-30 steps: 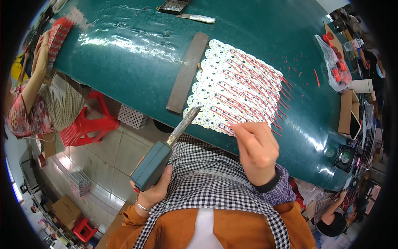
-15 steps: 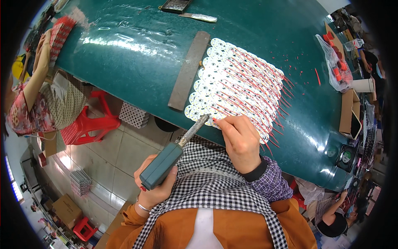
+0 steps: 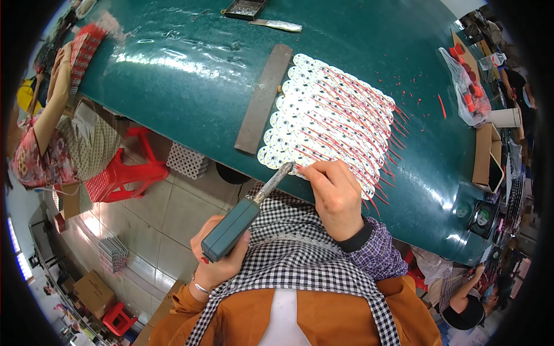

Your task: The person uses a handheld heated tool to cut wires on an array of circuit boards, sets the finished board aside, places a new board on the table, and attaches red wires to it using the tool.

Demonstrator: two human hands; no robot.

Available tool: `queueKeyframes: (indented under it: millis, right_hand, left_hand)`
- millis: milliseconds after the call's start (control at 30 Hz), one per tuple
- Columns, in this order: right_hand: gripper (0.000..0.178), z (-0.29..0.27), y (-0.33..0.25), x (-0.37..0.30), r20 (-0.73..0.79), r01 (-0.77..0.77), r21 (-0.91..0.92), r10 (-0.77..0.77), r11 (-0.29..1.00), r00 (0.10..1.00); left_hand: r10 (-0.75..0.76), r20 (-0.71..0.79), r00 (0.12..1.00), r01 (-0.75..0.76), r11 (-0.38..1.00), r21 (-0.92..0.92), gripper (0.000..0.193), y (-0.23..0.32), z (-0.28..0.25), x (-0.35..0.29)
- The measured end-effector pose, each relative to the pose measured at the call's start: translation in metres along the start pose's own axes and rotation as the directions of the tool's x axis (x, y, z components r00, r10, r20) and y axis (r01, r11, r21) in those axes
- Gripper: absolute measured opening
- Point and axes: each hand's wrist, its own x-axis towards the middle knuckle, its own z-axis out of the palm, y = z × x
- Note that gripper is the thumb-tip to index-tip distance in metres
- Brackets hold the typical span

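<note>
My left hand (image 3: 222,251) is closed around the dark green handle of a soldering iron (image 3: 232,228). Its metal barrel slants up and right, and the tip is close by my right fingertips at the near edge of a block of white round-edged boards (image 3: 281,122). Between the thumb and fingers of my right hand (image 3: 336,199), a thin red wire (image 3: 299,168) is pinched, only its end showing. Many more red wires (image 3: 352,126) lie slantwise across the boards, their ends hanging past the right side. Whether the tip touches the wire or board I cannot tell.
A flat grey bar (image 3: 262,101) lies along the boards' left side on the green table (image 3: 190,104). Farther back are a black tray (image 3: 244,8) and a knife-like tool (image 3: 278,25). Bagged red spools (image 3: 474,95) sit at right. Another person's hands hold a red bundle at left.
My left hand and the soldering iron have shifted slightly right, bringing the tip closer to my right fingertips. The right hand is nearly still.
</note>
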Motion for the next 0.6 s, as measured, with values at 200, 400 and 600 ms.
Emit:
queueKeyframes:
  millis: [200, 400, 600]
  right_hand:
    - [0.027, 0.0, -0.001, 0.001, -0.002, -0.005, -0.007, 0.005, 1.0, 1.0]
    - [0.027, 0.001, 0.0, 0.0, 0.011, -0.008, -0.012, 0.008, 1.0, 1.0]
    - [0.025, 0.003, -0.003, 0.001, -0.013, -0.018, -0.065, 0.017, 0.998, 1.0]
  left_hand:
    - [-0.004, 0.019, 1.0, 0.003, 0.999, 0.032, 0.019, 0.001, -0.001, 0.003]
    - [-0.115, -0.061, 0.991, 0.113, 0.993, -0.042, 0.023, -0.026, -0.001, -0.028]
    - [-0.125, -0.077, 0.989, 0.121, 0.991, -0.048, 0.026, -0.023, -0.003, -0.026]
